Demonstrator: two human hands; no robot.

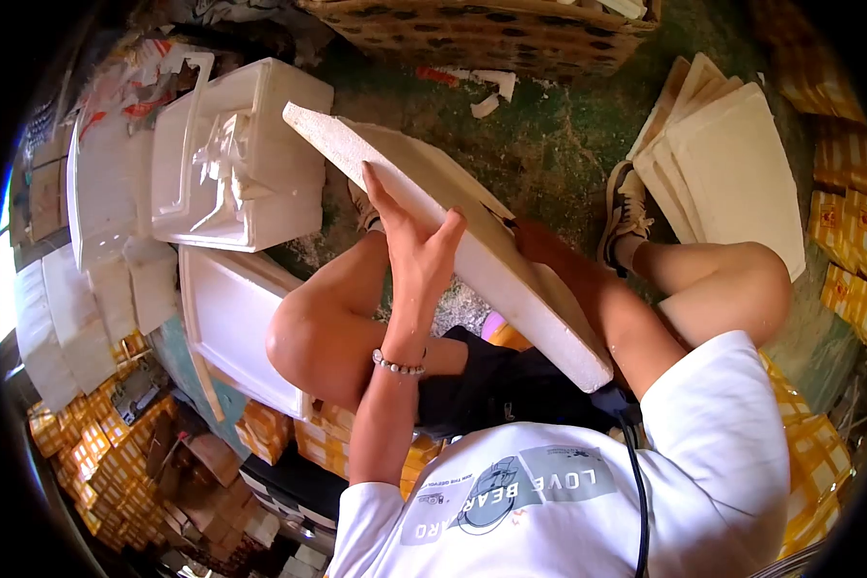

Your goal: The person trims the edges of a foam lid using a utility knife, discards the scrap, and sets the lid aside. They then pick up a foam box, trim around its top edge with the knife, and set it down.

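Observation:
A thick white foam board stands tilted on its edge across the middle, slanting from upper left to lower right above the lap. My left hand grips its near side, thumb and fingers spread against the foam, a beaded bracelet on the wrist. Beyond the board, my right hand is in shadow and mostly hidden. Its fingers look closed around something small and dark at the board's far edge, which I cannot make out.
White foam boxes stand at the left, one holding crumpled scraps. Several foam sheets lean together at the right beside a shoe. A cardboard box sits at the top. White scraps lie on the green floor. Yellow-taped packages line the right.

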